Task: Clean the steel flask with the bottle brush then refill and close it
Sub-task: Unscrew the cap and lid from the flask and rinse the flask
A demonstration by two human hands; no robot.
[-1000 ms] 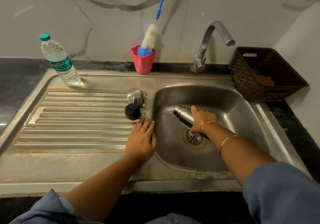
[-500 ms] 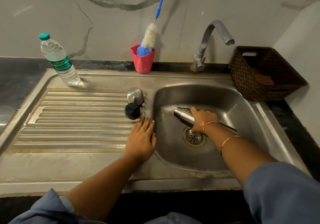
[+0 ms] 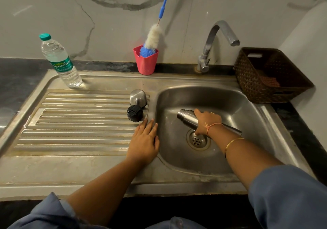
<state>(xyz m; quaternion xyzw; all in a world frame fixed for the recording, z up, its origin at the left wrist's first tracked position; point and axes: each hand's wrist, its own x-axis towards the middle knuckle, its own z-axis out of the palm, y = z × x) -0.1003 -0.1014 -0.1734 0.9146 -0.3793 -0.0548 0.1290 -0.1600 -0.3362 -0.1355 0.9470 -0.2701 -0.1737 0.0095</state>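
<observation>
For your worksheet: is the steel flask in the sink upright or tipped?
Tipped. The steel flask lies nearly on its side above the drain, mouth pointing left, held by the right hand.

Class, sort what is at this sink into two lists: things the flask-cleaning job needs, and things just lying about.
Belongs to the job: steel flask, gripped by the right hand; bottle brush; black stopper; steel cap; tap or water bottle, likely for refilling.
Just lying about: brown basket; red cup, merely holding the brush.
</observation>
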